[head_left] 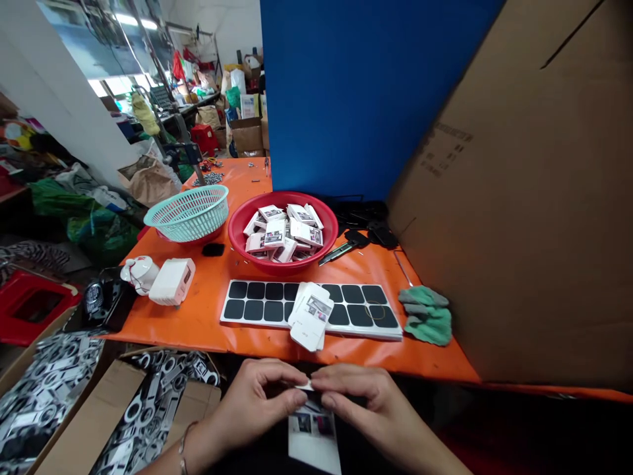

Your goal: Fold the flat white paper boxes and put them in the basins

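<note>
left hand pinching | right hand pinching | fingertips meet, both palms down

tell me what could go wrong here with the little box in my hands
1. The printed box is pinched between the left hand and right hand, out past the orange table; if it slips, it would likely drop below.
2. The loose stack of flat boxes lies on the pad sheet close to that edge and could be knocked off.

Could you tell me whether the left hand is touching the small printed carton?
Touching: the head view shows the left hand and right hand both pinching the top edge of the small printed carton.
</note>
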Action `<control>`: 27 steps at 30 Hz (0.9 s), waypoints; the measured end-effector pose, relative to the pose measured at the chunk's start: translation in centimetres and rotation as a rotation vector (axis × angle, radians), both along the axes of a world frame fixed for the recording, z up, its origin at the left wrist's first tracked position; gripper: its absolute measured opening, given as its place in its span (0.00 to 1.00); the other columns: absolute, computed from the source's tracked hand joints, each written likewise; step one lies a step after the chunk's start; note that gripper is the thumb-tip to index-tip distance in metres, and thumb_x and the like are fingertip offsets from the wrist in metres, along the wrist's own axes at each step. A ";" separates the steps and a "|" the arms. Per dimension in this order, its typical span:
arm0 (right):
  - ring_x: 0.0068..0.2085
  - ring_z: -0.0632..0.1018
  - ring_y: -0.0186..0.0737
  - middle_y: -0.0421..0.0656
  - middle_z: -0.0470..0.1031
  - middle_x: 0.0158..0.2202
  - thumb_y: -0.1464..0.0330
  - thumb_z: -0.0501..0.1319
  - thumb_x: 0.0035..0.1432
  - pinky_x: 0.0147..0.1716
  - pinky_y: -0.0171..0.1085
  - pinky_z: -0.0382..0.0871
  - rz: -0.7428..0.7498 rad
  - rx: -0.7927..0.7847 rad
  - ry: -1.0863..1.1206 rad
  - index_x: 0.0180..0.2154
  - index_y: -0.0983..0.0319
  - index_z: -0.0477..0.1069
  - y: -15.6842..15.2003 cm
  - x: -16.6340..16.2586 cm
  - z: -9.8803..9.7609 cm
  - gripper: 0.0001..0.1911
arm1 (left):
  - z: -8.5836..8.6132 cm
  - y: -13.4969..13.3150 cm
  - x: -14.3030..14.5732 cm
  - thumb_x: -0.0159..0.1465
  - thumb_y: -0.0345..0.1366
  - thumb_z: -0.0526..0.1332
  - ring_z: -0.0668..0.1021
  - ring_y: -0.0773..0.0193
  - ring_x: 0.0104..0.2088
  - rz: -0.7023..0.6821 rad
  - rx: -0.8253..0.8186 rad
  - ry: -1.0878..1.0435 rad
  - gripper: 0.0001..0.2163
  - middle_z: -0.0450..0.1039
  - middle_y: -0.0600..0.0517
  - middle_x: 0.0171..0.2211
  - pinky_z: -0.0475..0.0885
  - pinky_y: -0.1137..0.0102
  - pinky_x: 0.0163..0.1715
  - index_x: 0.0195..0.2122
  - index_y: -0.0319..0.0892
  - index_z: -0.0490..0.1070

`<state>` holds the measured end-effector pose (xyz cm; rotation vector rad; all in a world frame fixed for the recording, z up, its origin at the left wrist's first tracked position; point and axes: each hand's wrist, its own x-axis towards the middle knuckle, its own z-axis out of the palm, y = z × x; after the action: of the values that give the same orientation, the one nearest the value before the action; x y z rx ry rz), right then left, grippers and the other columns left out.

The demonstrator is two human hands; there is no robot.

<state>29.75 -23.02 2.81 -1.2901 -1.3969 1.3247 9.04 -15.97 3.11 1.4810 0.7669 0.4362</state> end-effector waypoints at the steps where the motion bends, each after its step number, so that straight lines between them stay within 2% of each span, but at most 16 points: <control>1: 0.40 0.80 0.44 0.46 0.81 0.39 0.62 0.62 0.61 0.42 0.39 0.73 0.005 0.001 -0.011 0.39 0.58 0.82 0.1 -0.1 0.3 0.11 | 0.2 0.1 0.0 0.61 0.39 0.65 0.79 0.59 0.37 0.008 0.038 0.042 0.10 0.79 0.45 0.35 0.72 0.69 0.40 0.37 0.38 0.80; 3: 0.37 0.80 0.42 0.45 0.81 0.35 0.62 0.63 0.60 0.38 0.37 0.72 -0.042 -0.026 -0.046 0.36 0.60 0.81 0.3 -0.6 0.6 0.10 | 0.5 0.4 0.2 0.61 0.39 0.65 0.77 0.61 0.33 0.027 0.019 0.090 0.10 0.78 0.46 0.32 0.71 0.71 0.35 0.34 0.37 0.79; 5: 0.34 0.78 0.41 0.44 0.80 0.32 0.62 0.64 0.57 0.34 0.36 0.71 -0.114 -0.090 -0.055 0.35 0.61 0.80 0.7 -1.0 0.8 0.10 | 0.7 0.7 0.6 0.59 0.38 0.65 0.75 0.64 0.30 0.050 -0.067 0.105 0.10 0.77 0.47 0.30 0.69 0.73 0.31 0.34 0.36 0.77; 8: 0.29 0.74 0.38 0.42 0.77 0.29 0.61 0.66 0.53 0.29 0.34 0.66 -0.175 -0.197 0.024 0.35 0.64 0.78 1.4 -1.5 0.6 0.12 | 0.8 1.2 1.3 0.56 0.38 0.67 0.72 0.68 0.28 0.092 -0.171 0.069 0.10 0.73 0.51 0.28 0.66 0.75 0.29 0.33 0.35 0.74; 13: 0.28 0.72 0.35 0.41 0.76 0.26 0.60 0.69 0.49 0.29 0.33 0.65 -0.197 -0.304 0.201 0.29 0.64 0.76 1.7 -1.5 0.0 0.13 | 0.2 1.4 1.5 0.53 0.38 0.70 0.71 0.69 0.26 0.115 -0.311 0.007 0.10 0.72 0.53 0.25 0.65 0.75 0.29 0.28 0.36 0.73; 16: 0.30 0.75 0.37 0.43 0.78 0.28 0.58 0.68 0.51 0.32 0.34 0.67 -0.178 -0.262 0.217 0.29 0.63 0.80 1.1 -1.0 -0.3 0.14 | 0.1 1.1 0.9 0.57 0.40 0.68 0.76 0.65 0.30 0.065 -0.173 0.006 0.10 0.76 0.49 0.29 0.69 0.73 0.33 0.30 0.37 0.77; 19: 0.34 0.78 0.41 0.46 0.80 0.32 0.57 0.66 0.56 0.34 0.35 0.69 -0.107 -0.172 0.106 0.35 0.59 0.83 -0.1 -0.6 -0.3 0.14 | 0.2 0.6 0.0 0.60 0.39 0.67 0.79 0.60 0.37 -0.015 -0.012 0.001 0.08 0.79 0.45 0.36 0.72 0.69 0.39 0.35 0.40 0.81; 23: 0.37 0.80 0.44 0.46 0.82 0.37 0.58 0.65 0.57 0.37 0.38 0.72 0.026 -0.123 0.017 0.43 0.56 0.81 -0.8 -0.4 -0.5 0.14 | -0.1 0.3 -0.9 0.59 0.39 0.68 0.80 0.59 0.38 -0.029 -0.052 0.014 0.08 0.80 0.46 0.37 0.74 0.69 0.40 0.36 0.42 0.82; 25: 0.38 0.81 0.44 0.45 0.82 0.37 0.58 0.66 0.57 0.39 0.39 0.73 0.015 -0.141 0.015 0.43 0.57 0.81 0.3 -0.1 -0.5 0.15 | -0.7 0.8 -1.1 0.60 0.41 0.68 0.80 0.58 0.39 0.046 -0.065 0.025 0.09 0.80 0.46 0.38 0.74 0.68 0.42 0.37 0.42 0.81; 27: 0.36 0.80 0.44 0.46 0.82 0.36 0.56 0.67 0.55 0.37 0.39 0.74 -0.054 -0.163 0.049 0.42 0.60 0.81 2.7 0.6 -0.2 0.17 | -1.4 2.1 -1.1 0.61 0.43 0.66 0.79 0.57 0.42 0.234 -0.059 -0.002 0.13 0.79 0.45 0.43 0.74 0.66 0.45 0.43 0.42 0.79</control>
<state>30.37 -20.32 2.63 -1.3823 -1.2333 1.4479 7.91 -13.84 1.76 1.3408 0.9486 0.5856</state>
